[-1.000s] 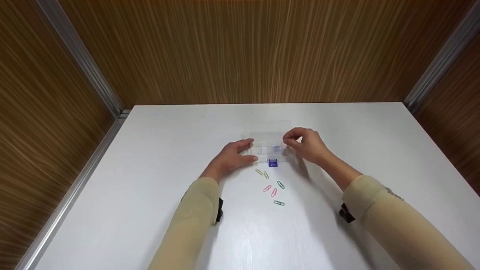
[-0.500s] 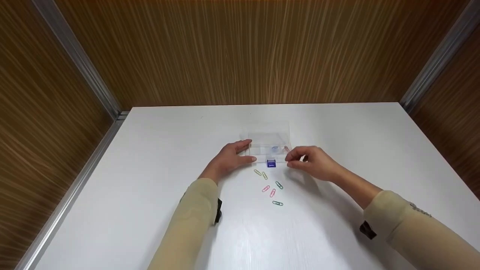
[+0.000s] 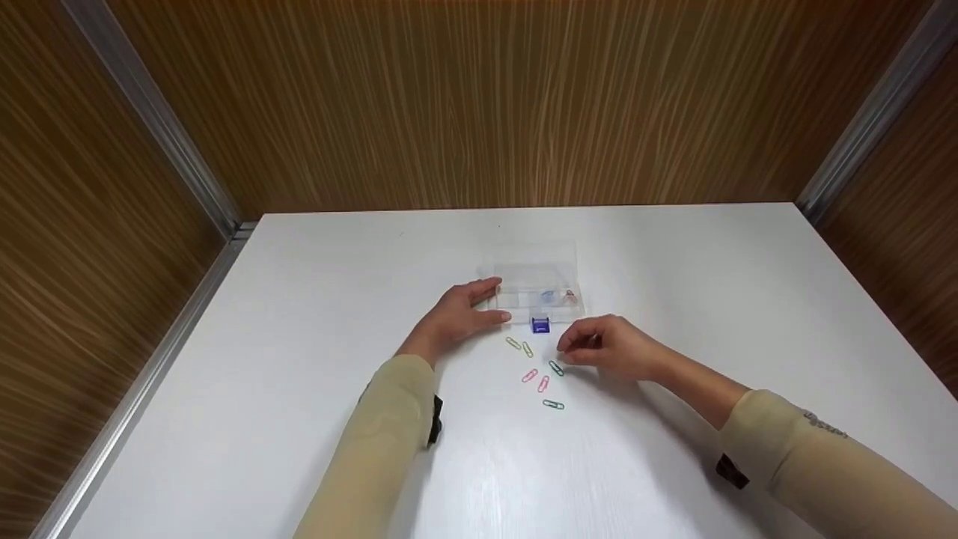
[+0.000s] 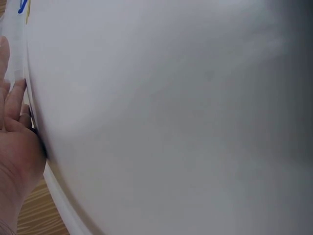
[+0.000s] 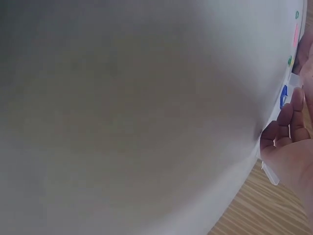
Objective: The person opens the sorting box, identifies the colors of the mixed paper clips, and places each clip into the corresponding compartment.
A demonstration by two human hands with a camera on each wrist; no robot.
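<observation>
A clear plastic box (image 3: 565, 317) stands with its lid (image 3: 535, 254) tipped back and a purple-blue latch (image 3: 540, 325) at its front. My left hand (image 3: 456, 318) holds the box's left end between thumb and fingers. Bluish clips (image 3: 548, 296) lie in one compartment, reddish clips (image 3: 569, 296) in the rightmost. My right hand (image 3: 610, 348), fingers loosely bent, hovers just right of a green paper clip (image 3: 556, 368); nothing shows in its fingertips. In the right wrist view that hand (image 5: 288, 156) hides part of the box.
Two yellow paper clips (image 3: 520, 346) lie in front of the box. Two pink paper clips (image 3: 537, 380) and a second green paper clip (image 3: 553, 404) lie nearer on the white table (image 3: 337, 299). A wood-grain panel (image 3: 449, 105) rises behind the table.
My right hand has drawn back from the box's right end toward the green paper clip. Reddish clips now show in the right compartment. The left hand stays on the box.
</observation>
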